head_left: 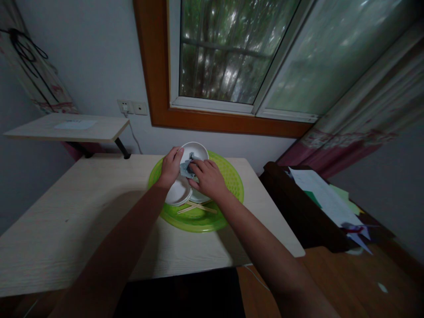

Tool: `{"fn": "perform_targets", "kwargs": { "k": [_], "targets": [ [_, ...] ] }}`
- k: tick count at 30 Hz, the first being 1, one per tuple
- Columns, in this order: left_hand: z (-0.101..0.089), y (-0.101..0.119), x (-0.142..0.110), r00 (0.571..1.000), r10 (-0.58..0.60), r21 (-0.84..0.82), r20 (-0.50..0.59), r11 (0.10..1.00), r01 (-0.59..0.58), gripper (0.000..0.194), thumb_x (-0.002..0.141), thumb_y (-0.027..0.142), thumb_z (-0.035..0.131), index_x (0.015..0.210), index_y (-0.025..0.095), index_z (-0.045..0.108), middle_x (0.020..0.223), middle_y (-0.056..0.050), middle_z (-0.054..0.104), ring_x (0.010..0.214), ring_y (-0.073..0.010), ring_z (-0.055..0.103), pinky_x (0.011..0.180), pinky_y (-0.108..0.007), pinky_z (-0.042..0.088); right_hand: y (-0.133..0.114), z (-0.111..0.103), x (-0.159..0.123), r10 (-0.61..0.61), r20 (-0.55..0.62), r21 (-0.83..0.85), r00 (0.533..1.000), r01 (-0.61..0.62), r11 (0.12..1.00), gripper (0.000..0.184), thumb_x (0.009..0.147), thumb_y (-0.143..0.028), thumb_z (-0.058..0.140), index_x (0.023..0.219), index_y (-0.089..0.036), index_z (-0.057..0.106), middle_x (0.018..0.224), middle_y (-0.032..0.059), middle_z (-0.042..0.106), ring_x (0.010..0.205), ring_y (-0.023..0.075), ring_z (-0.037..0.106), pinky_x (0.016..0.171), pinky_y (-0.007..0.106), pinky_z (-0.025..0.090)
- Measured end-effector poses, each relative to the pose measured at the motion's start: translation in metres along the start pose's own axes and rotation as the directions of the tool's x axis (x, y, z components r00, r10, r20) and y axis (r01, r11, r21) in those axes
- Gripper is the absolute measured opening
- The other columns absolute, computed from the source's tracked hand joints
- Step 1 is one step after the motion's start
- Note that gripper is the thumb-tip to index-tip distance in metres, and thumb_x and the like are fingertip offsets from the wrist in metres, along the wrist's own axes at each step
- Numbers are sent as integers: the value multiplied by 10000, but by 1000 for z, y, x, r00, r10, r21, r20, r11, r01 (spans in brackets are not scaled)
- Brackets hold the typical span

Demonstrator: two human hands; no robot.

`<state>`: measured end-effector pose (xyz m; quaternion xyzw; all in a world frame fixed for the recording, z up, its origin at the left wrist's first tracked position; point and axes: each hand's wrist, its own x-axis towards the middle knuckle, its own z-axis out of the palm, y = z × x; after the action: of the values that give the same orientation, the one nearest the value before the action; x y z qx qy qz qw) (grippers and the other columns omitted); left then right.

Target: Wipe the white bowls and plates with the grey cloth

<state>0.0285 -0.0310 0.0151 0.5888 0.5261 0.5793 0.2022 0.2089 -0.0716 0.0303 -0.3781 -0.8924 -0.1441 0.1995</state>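
Observation:
A round green basin sits on the pale wooden table under the window. In it lie white plates and a pair of wooden chopsticks. My left hand grips the edge of a white plate held tilted over the basin. My right hand presses a crumpled grey cloth against that plate, fingers closed on the cloth. Another white plate lies below my left hand.
A small raised shelf with a sheet of paper stands at the table's back left. A wall socket is behind it. A dark low cabinet with papers is to the right, beside a curtain.

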Motion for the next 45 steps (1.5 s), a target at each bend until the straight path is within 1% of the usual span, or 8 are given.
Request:
{"fn": "perform_targets", "kwargs": {
  "k": [4,9,13,19,25,34,41,45],
  "targets": [
    [-1,1,0,1000,-14,9,8,1000,14,346,978,503,420,942,228,626,967,-32,683,922,-189,611,887,-286,466,-3,-2,0,-30,37,9,999,29,1000,583,991,-468,541,1503,-195,473,1486,143,540,1212,320,546,1079,462,369],
    [1,4,-3,998,8,10,68,1000,-9,327,970,490,433,964,236,639,989,-30,696,941,-189,627,906,-288,475,-5,-1,2,-58,60,9,997,58,998,566,1003,-488,518,1509,-236,481,1509,115,521,1223,324,547,1060,470,383],
    [2,5,-3,994,28,-15,106,1000,-27,313,970,472,438,982,238,646,1015,-35,707,957,-190,631,912,-297,480,-3,1,2,-47,64,-7,997,47,999,558,992,-459,542,1486,-201,516,1494,128,538,1222,338,541,1080,491,378],
    [2,2,-1,998,-5,-30,70,1000,7,342,966,509,439,933,235,642,947,-28,682,900,-190,612,867,-297,487,0,7,1,-38,0,11,999,38,999,589,1012,-509,482,1469,-141,530,1513,155,507,1362,329,468,1239,509,229],
    [2,2,-1,997,-20,-30,71,999,22,364,962,525,437,926,231,648,934,-29,679,888,-190,609,840,-291,491,0,6,1,-36,-5,3,999,36,999,621,1002,-545,483,1462,-131,539,1429,160,561,1374,342,455,1276,535,158],
    [5,-4,0,996,-4,-59,87,998,10,343,948,513,467,952,229,660,977,-30,701,941,-196,633,892,-296,481,2,14,0,-42,23,-16,999,43,999,637,962,-424,576,1471,-48,503,1500,197,507,1403,364,439,1258,496,238],
    [5,-4,0,997,-19,-48,80,999,23,371,959,521,452,962,219,666,951,-33,701,861,-185,619,796,-281,490,4,20,0,46,-49,10,998,-46,999,719,982,-548,513,1459,-11,491,1524,245,470,1483,375,338,1265,530,228],
    [3,-1,0,998,-15,-19,61,1000,16,360,960,508,461,961,218,674,948,-33,704,864,-183,618,790,-276,472,-1,16,2,88,-58,-32,994,-90,995,721,979,-585,510,1387,8,548,1465,266,505,1431,388,388,1230,525,287]
  ]
}}
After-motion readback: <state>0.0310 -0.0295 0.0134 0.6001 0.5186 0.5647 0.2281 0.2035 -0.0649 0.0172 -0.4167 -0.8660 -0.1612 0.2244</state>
